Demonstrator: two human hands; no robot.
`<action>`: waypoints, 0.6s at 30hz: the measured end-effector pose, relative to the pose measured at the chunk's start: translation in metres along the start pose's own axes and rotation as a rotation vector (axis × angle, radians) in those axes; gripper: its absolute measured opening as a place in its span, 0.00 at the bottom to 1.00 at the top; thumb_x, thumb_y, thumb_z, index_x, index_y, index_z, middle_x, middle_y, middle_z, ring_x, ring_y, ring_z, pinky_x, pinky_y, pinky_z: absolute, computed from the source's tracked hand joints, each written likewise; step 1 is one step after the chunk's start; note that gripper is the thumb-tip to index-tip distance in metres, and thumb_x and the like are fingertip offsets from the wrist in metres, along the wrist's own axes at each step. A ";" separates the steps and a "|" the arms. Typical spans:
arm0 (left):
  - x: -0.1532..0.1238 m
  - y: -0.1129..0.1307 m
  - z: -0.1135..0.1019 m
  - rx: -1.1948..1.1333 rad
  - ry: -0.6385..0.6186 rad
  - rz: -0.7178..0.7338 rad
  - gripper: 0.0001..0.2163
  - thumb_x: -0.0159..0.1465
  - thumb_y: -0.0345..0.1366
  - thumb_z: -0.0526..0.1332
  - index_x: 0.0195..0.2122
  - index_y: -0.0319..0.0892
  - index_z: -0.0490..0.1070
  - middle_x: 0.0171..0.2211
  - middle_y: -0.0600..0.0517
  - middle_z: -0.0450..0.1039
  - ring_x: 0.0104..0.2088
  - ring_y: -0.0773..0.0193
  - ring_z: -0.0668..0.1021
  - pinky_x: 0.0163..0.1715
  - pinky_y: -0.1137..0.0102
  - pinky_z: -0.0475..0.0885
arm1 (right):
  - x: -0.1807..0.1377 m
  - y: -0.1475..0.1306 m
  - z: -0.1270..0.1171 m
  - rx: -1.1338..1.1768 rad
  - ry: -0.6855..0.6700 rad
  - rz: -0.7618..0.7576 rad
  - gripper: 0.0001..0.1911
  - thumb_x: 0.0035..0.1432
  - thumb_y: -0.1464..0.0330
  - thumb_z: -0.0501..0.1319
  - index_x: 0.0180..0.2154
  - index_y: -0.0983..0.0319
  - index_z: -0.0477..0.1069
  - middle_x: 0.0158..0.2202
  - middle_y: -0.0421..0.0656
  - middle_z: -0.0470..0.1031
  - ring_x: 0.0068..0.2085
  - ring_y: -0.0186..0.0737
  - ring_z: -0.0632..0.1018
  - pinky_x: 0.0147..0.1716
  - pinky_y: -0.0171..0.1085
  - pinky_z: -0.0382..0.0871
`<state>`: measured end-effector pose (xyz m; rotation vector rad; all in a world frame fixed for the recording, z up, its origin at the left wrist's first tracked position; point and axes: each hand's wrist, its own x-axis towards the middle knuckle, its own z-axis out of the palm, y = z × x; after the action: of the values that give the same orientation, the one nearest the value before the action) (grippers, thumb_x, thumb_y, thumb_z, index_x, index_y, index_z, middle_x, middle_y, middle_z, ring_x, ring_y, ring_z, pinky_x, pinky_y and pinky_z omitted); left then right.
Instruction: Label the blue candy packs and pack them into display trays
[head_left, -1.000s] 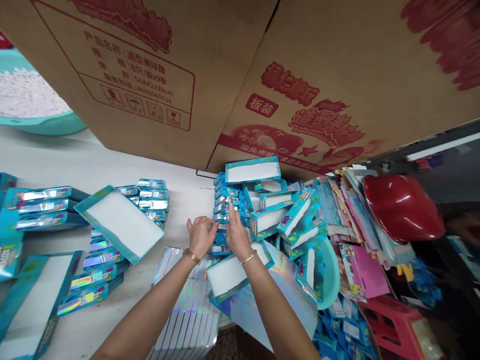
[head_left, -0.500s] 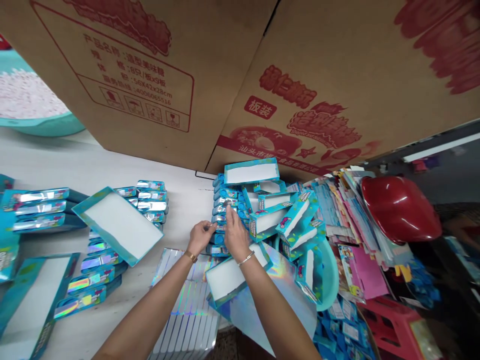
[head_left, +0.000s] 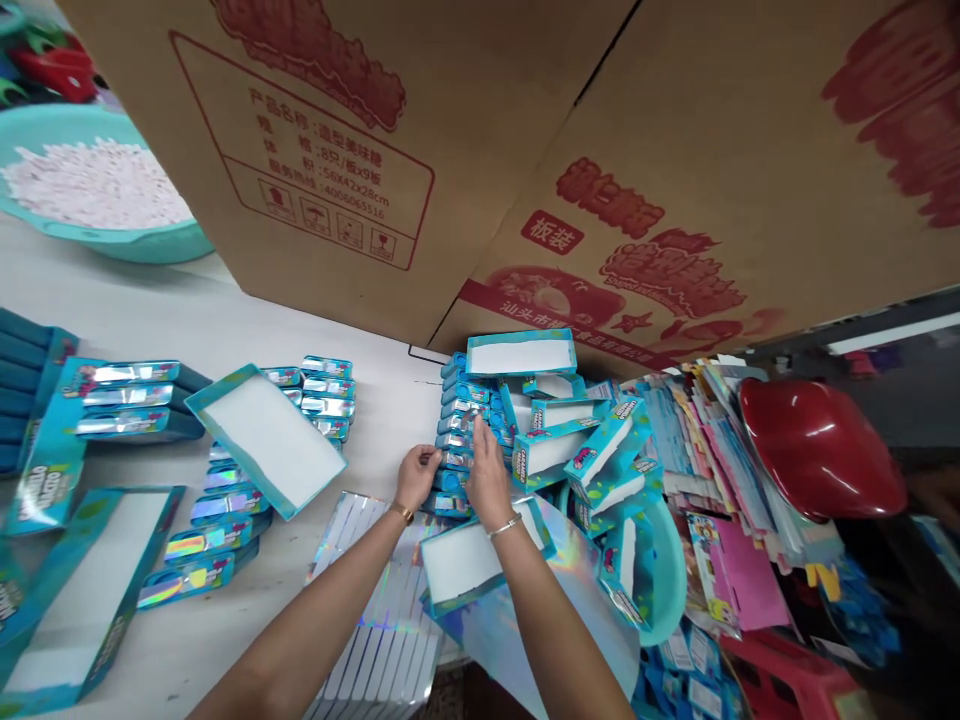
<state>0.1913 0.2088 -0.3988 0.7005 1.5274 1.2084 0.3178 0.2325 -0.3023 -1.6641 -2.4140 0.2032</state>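
Note:
My left hand (head_left: pixel 417 476) and my right hand (head_left: pixel 487 478) both rest on a row of small blue packs (head_left: pixel 459 420) standing on the white table. The left hand's fingers curl round the near left side of the row. The right hand lies along the row's right side with its fingers pressed against the packs. An open blue tray box (head_left: pixel 466 556) with a white inside lies under my right wrist. Several more open blue boxes (head_left: pixel 581 450) lean in a heap just right of the row.
Two big brown cartons (head_left: pixel 390 150) stand behind the row. Open blue trays (head_left: pixel 266 445) and stacked packs (head_left: pixel 202 510) lie at left, holographic sheets (head_left: pixel 382 620) near me, a teal basin (head_left: pixel 97 190) far left, printed cards (head_left: pixel 712 450) and a red lip-shaped thing (head_left: pixel 821 445) at right.
Both hands have stayed on the row of packs, shifting only slightly. The camera has tilted, so the whole scene sits a little lower and to the right.

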 end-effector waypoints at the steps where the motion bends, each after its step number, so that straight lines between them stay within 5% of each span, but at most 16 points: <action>1: -0.001 -0.002 0.000 0.024 0.024 0.016 0.11 0.57 0.42 0.61 0.35 0.39 0.73 0.33 0.48 0.75 0.35 0.61 0.77 0.42 0.64 0.72 | 0.001 0.001 0.000 0.020 0.009 0.002 0.50 0.50 0.86 0.48 0.69 0.56 0.32 0.66 0.50 0.55 0.63 0.50 0.63 0.53 0.48 0.71; 6: -0.009 0.006 -0.014 0.022 0.075 0.022 0.13 0.57 0.41 0.60 0.38 0.38 0.73 0.37 0.46 0.75 0.37 0.60 0.77 0.43 0.62 0.72 | 0.005 -0.003 -0.011 0.163 0.066 0.021 0.46 0.53 0.83 0.50 0.69 0.58 0.33 0.65 0.52 0.56 0.63 0.50 0.63 0.55 0.49 0.68; 9: -0.021 0.031 -0.033 -0.095 0.066 -0.078 0.20 0.60 0.49 0.58 0.45 0.37 0.72 0.41 0.43 0.76 0.41 0.57 0.77 0.41 0.63 0.73 | -0.001 -0.022 -0.034 0.396 0.133 0.084 0.42 0.60 0.77 0.50 0.69 0.58 0.32 0.63 0.54 0.60 0.54 0.46 0.72 0.49 0.46 0.73; 13: -0.041 0.069 -0.057 -0.327 -0.120 -0.132 0.30 0.62 0.58 0.54 0.54 0.39 0.69 0.49 0.40 0.74 0.47 0.55 0.77 0.40 0.64 0.72 | -0.017 -0.061 -0.070 0.852 0.156 0.275 0.41 0.63 0.69 0.54 0.69 0.56 0.32 0.53 0.51 0.69 0.36 0.37 0.75 0.35 0.38 0.74; 18: -0.059 0.093 -0.065 -0.589 -0.329 -0.163 0.38 0.58 0.66 0.51 0.60 0.43 0.63 0.57 0.39 0.69 0.52 0.51 0.74 0.43 0.61 0.72 | -0.035 -0.088 -0.089 1.199 0.038 0.412 0.40 0.62 0.66 0.57 0.69 0.54 0.37 0.45 0.46 0.74 0.31 0.34 0.73 0.30 0.36 0.73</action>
<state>0.1351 0.1649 -0.2929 0.3477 0.8723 1.2608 0.2717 0.1687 -0.1992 -1.4064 -1.2901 1.3226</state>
